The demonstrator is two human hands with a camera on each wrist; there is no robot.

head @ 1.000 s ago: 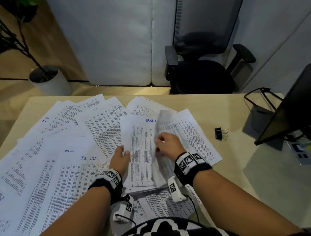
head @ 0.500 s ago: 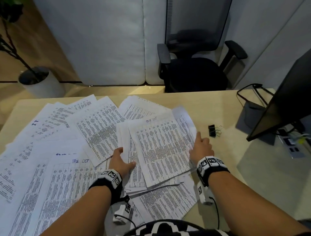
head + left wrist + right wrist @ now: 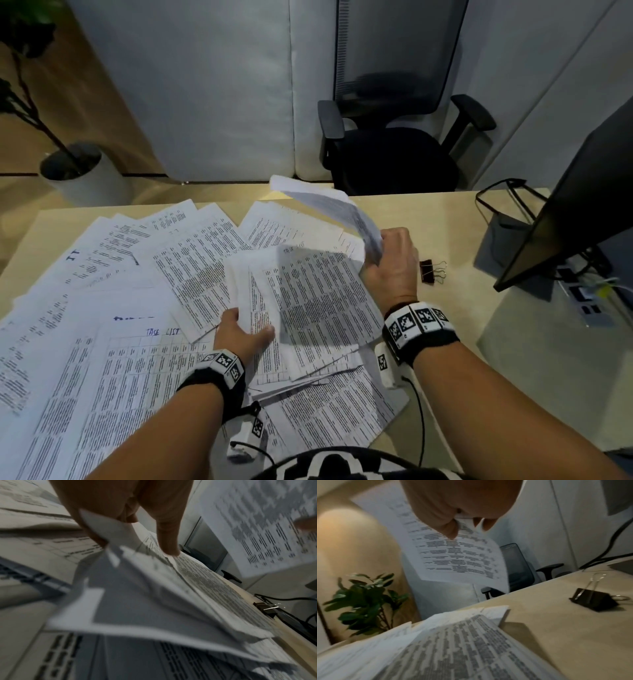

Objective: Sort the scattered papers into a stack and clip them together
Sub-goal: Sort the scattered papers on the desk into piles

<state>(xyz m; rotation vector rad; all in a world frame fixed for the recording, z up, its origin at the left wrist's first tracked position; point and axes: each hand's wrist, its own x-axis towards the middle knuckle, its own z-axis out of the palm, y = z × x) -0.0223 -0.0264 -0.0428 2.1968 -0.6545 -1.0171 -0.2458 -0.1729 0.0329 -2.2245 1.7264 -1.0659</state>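
Note:
Printed sheets [image 3: 113,342] lie scattered over the left and middle of the wooden desk [image 3: 445,342]. My left hand [image 3: 245,334] [image 3: 130,524] grips the near-left edge of a gathered stack [image 3: 308,308] [image 3: 171,588], thumb on top and fingers underneath. My right hand [image 3: 390,260] [image 3: 458,519] pinches one sheet [image 3: 335,209] [image 3: 453,555], lifted and curling above the stack's far right corner. A black binder clip [image 3: 428,271] [image 3: 594,599] [image 3: 265,608] lies on the bare desk just right of my right hand.
A dark monitor [image 3: 582,205] and its stand with cables occupy the right of the desk. A black office chair [image 3: 394,150] stands beyond the far edge. A potted plant [image 3: 78,171] [image 3: 364,601] sits on the floor at the back left.
My right hand went to the stack's right edge, took one sheet and raised it off the desk. My left hand kept its grip on the stack's near edge.

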